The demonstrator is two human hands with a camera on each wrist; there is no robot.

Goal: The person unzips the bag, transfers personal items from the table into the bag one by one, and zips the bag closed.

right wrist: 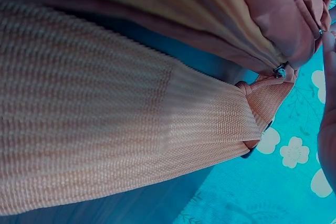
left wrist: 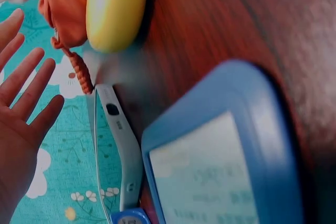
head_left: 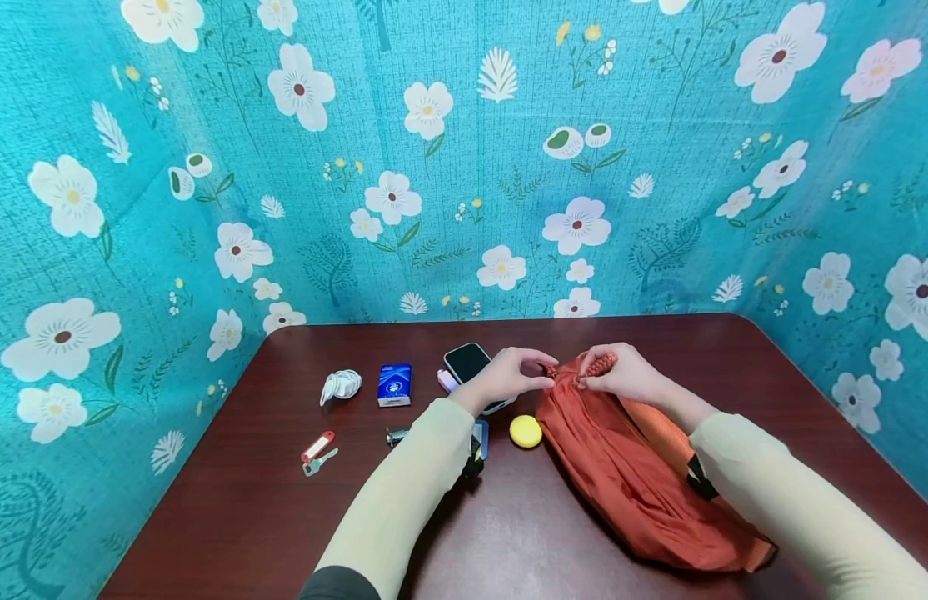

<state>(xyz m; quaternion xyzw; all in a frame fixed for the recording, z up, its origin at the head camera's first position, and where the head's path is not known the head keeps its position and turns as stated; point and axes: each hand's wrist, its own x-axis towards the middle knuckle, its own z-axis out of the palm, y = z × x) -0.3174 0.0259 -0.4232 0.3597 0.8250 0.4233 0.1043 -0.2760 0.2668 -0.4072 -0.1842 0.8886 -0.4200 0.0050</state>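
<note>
A rust-red bag (head_left: 621, 467) lies on the table, its narrow top end between both hands. My left hand (head_left: 505, 375) is beside that end; in the left wrist view the hand (left wrist: 21, 124) has its fingers spread, and a braided cord (left wrist: 80, 72) hangs from the bag (left wrist: 65, 9) near them. My right hand (head_left: 625, 371) pinches at the bag's top, with a braided cord (head_left: 601, 364) at its fingers. The right wrist view shows part of this hand (right wrist: 329, 103) at the edge, beside the bag's fabric (right wrist: 283, 9) and woven strap (right wrist: 131, 114).
Left of the bag are a yellow round case (head_left: 526, 432), a phone (head_left: 467, 362) and a blue-framed card (head_left: 482, 439), partly behind my left sleeve. Farther left lie a blue pack (head_left: 394, 385), a white coiled cable (head_left: 341, 385) and a key (head_left: 319, 462) with a red tag (head_left: 317, 447).
</note>
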